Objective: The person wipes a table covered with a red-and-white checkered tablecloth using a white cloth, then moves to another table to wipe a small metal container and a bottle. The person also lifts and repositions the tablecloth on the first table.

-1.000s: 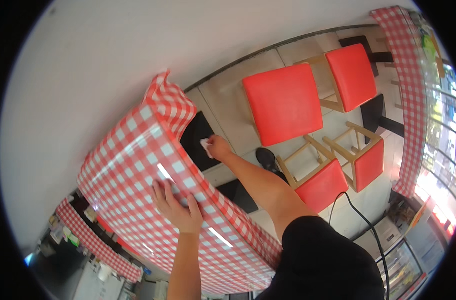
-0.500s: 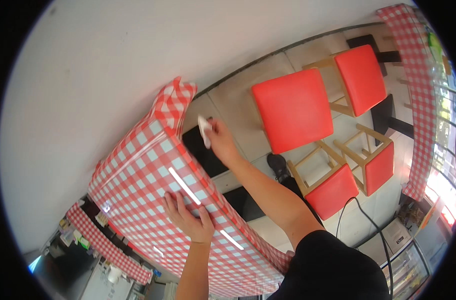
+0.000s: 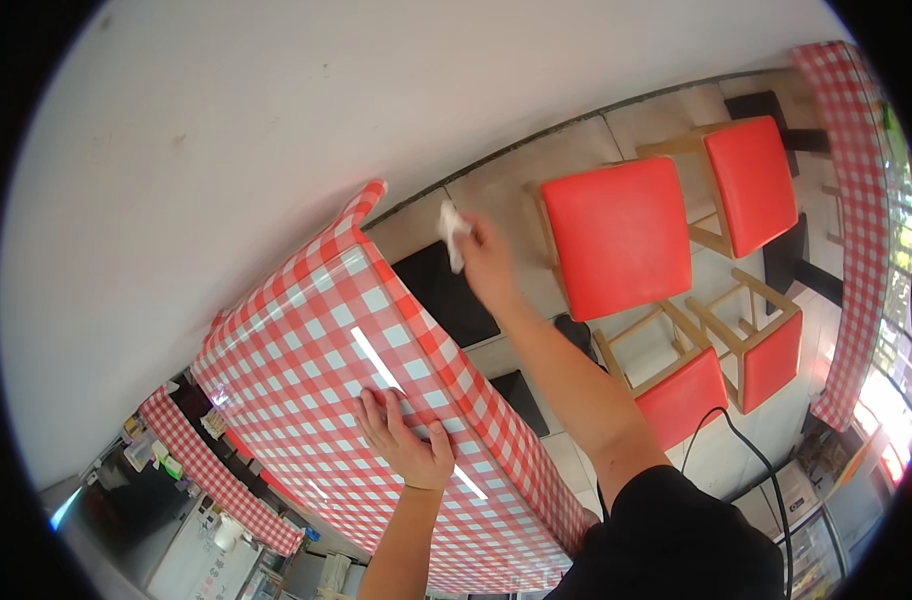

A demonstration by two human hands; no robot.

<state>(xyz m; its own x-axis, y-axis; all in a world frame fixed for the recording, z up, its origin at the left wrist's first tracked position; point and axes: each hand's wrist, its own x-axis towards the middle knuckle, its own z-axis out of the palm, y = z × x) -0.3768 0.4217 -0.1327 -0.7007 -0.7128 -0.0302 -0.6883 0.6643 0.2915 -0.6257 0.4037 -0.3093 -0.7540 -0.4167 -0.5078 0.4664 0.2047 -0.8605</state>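
A table with a red-and-white checked tablecloth (image 3: 321, 425) under a glossy clear cover fills the middle left. My left hand (image 3: 408, 440) lies flat on it near the right edge, fingers spread. Beyond the table's far right corner, my right hand (image 3: 490, 268) is in the air over the floor, closed on a crumpled white cloth or tissue (image 3: 453, 236); blur hides which. The cloth's edge flap (image 3: 364, 205) sticks up between the table's far corner and the wall.
Several wooden stools with red seats (image 3: 616, 238) stand on the tiled floor to the right. A black table base (image 3: 451, 290) shows beneath the table edge. The white wall (image 3: 196, 190) borders the far side. A black cable (image 3: 766, 465) hangs at the lower right.
My right hand with the white cloth has moved away from the table edge. The tablecloth's corner flap looks narrower and flatter. My left hand stays on the table while the view shifts slightly.
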